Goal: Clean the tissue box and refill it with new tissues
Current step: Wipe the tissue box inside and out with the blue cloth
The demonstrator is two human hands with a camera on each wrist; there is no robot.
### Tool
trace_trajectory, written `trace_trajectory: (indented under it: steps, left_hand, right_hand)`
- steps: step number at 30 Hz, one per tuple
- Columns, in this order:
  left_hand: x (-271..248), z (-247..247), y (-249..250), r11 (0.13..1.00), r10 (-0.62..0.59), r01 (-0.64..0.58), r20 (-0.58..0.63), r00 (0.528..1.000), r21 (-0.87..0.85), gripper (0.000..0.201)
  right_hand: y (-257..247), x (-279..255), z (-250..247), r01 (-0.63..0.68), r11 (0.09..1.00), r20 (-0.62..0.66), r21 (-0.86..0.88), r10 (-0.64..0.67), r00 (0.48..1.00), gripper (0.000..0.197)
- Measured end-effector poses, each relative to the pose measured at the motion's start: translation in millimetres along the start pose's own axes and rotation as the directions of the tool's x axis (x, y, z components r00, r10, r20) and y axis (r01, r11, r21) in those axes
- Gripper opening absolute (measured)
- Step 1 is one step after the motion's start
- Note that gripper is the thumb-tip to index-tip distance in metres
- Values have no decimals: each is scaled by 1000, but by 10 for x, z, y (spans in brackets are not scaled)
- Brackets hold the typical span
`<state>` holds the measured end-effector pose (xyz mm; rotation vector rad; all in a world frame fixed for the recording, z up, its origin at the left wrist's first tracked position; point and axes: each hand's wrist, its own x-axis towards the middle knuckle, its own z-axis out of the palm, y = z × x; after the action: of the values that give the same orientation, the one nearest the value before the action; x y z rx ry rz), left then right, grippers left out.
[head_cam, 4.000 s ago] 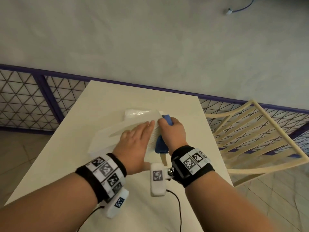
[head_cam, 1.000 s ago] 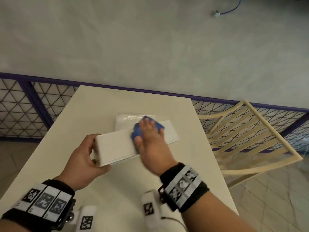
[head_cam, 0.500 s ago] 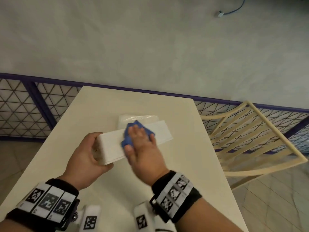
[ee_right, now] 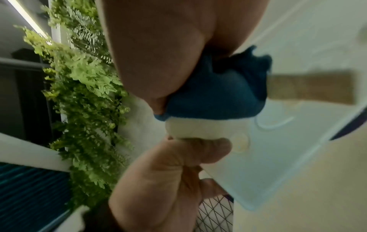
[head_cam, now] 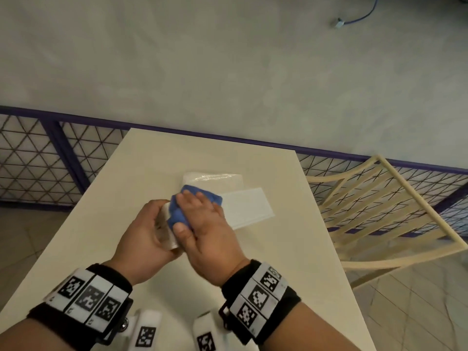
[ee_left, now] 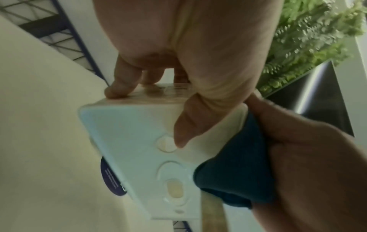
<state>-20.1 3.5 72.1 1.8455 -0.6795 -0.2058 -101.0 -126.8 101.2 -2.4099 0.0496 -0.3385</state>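
A long white tissue box [head_cam: 247, 207] lies on the cream table [head_cam: 106, 214], tipped on its side. My left hand [head_cam: 149, 229] grips its near end, thumb on the underside [ee_left: 184, 125] and fingers over the wooden end face. My right hand [head_cam: 202, 221] lies flat with straight fingers on a blue cloth [head_cam: 195, 201], pressing it against the box near that same end. The cloth [ee_right: 214, 92] is bunched under the palm in the right wrist view. A clear-wrapped pack of tissues [head_cam: 212, 179] lies just behind the box.
A cream lattice chair [head_cam: 379, 214] stands close to the table's right edge. A purple-framed mesh railing [head_cam: 50, 160] runs behind the table. Green fern foliage [ee_right: 83, 87] shows in the wrist views.
My right hand has slid the blue cloth along the box toward its near left end, close to my left hand. Four seconds ago the left hand lay flat on the box; now it grips the end.
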Motion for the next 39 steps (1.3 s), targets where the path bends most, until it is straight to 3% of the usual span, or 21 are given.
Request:
trace_trajectory:
  steps: [3, 5, 7, 9, 12, 15, 17, 19, 21, 23, 25, 27, 30, 33, 36, 39]
  left_hand:
    - [-59, -37, -31, 998, -1, 0, -16, 1000, -65, 71]
    - [-108, -92, -44, 999, -22, 22, -11, 1000, -33, 76]
    - [-141, -136, -64, 1000, -26, 26, 0, 1000, 10, 81]
    - [-141, -150, -58, 998, -16, 16, -8, 1000, 64, 80]
    - [-81, -127, -55, 990, 1, 2, -23, 1000, 144, 77]
    - [-60, -79, -43, 989, -30, 38, -60, 998, 143, 73]
    - [-73, -64, -7, 992, -23, 34, -89, 996, 122, 71]
    - [-95, -76, 6, 991, 4, 8, -88, 996, 137, 73]
    - [-132, -132, 23, 991, 7, 4, -83, 997, 131, 76]
    - [-146, -173, 36, 991, -11, 19, -64, 998, 130, 79]
    - [-151, -202, 36, 989, -18, 27, -61, 998, 143, 79]
    - [-123, -179, 30, 984, -21, 33, -67, 998, 174, 78]
    - [-72, -93, 1, 977, -36, 49, -67, 997, 207, 75]
    - [-65, -57, 7, 983, -67, 76, -61, 996, 168, 69]
    - [-82, -70, 45, 991, -82, 86, -37, 996, 106, 64]
    - [-82, -132, 75, 988, -43, 48, -40, 998, 144, 71]
  right_hand:
    - [170, 50, -215, -31, 997, 3, -74, 31, 1000, 51]
    - [567, 70, -421, -202, 971, -31, -132, 199, 979, 51]
    - [936, 96, -601, -411, 899, -47, -149, 409, 911, 49]
    - [1049, 104, -634, -489, 868, -80, -83, 484, 872, 50]
    - [755, 127, -394, -393, 919, -94, -22, 390, 916, 52]
    - [234, 9, -57, -165, 986, -4, -5, 165, 986, 53]
    - [77, -49, -24, -53, 998, 40, -19, 54, 998, 52]
    - [218, -51, -136, -51, 995, 41, -89, 55, 998, 51]
    - [586, -17, -308, -205, 970, -29, -131, 203, 979, 51]
    - [947, 22, -526, -440, 894, -99, -88, 431, 897, 49]
    - [1053, 36, -585, -503, 864, -125, -34, 496, 859, 49]
    - [867, 52, -452, -407, 913, -133, -28, 400, 907, 51]
    - [369, 28, -85, -199, 980, -38, -9, 199, 979, 54]
    - [-6, -2, 115, -69, 998, 29, -5, 69, 997, 53]
    - [-39, -46, 68, 83, 994, 88, -70, -76, 993, 52]
    - [372, -50, -133, 12, 996, 47, -86, -8, 999, 51]
